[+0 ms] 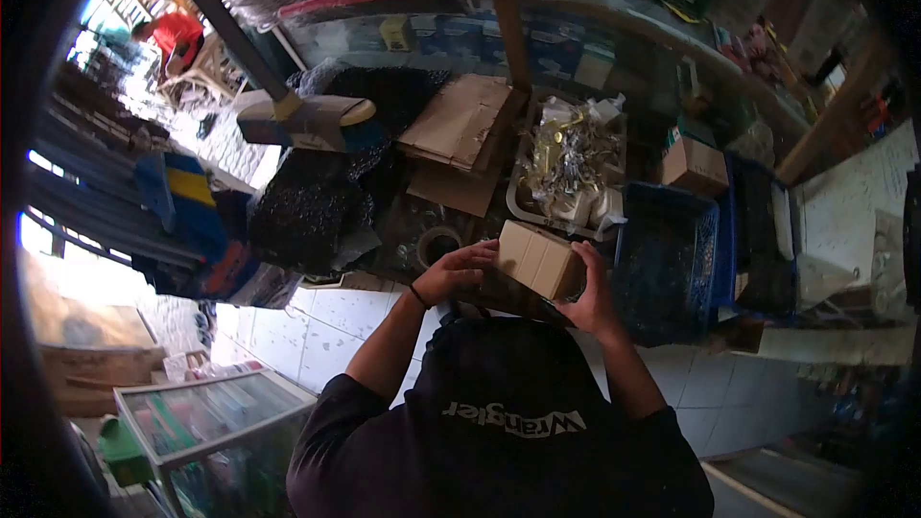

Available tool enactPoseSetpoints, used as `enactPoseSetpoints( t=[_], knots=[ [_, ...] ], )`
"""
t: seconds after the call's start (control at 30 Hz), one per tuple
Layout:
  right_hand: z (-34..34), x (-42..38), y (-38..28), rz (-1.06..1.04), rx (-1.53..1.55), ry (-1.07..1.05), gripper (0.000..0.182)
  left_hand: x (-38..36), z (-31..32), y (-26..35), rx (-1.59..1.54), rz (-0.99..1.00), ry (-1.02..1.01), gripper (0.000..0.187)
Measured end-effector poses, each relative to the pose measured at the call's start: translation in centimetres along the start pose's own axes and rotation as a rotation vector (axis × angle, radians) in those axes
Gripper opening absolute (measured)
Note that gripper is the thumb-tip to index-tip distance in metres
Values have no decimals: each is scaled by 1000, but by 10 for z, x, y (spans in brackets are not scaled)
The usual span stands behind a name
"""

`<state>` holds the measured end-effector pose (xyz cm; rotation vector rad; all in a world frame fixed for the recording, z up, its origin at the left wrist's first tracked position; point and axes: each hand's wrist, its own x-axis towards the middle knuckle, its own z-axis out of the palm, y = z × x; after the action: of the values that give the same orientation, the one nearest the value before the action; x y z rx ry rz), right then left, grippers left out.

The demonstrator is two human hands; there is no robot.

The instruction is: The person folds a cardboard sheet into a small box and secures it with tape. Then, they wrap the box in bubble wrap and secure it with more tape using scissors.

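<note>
A small brown cardboard box (533, 259) is held between my two hands, close in front of my body at the table's near side. The fingers of my left hand (460, 267) reach to the box's left edge, with a dark band at the wrist. My right hand (592, 295) grips the right end, thumb and fingers around its corner. Just behind the box stands a white plastic basket (514, 194) filled with plastic-wrapped metal parts (566, 149). A roll of tape (439, 242) lies beyond my left hand.
Flattened cardboard (460, 120) and black bubble wrap (312, 206) lie to the left, by a broom head (307, 122). A blue basket (708, 259) and another small carton (696, 167) are at right. A glass case (216, 417) stands behind left. Someone in red (178, 38) is far off.
</note>
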<state>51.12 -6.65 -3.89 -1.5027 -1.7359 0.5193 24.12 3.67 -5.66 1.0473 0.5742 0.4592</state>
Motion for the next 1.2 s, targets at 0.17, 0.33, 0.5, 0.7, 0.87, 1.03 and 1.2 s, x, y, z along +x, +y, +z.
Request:
enactPoseSetpoints(
  t=[0.17,0.33,0.5,0.7,0.87,1.03,1.2],
  knots=[
    [24,-6,29,-345,-223,-185,76,1,-4,-18,-40,98,108,44],
    [35,-26,49,-486,-381,-41,54,-20,9,-33,464,237,580,22],
    [34,-45,42,-432,-386,-60,51,-44,4,-42,789,29,1141,20],
    [43,-35,35,-430,-471,-150,50,-46,-6,-29,712,-427,1076,53],
    [46,-9,16,-340,-501,-274,42,-28,-27,-54,706,-392,1128,48],
    [44,9,-30,-370,-411,-187,33,-33,-11,-52,779,-229,1167,40],
    [62,27,-71,-374,-345,-189,32,-41,24,-27,877,-73,1114,36]
  ],
)
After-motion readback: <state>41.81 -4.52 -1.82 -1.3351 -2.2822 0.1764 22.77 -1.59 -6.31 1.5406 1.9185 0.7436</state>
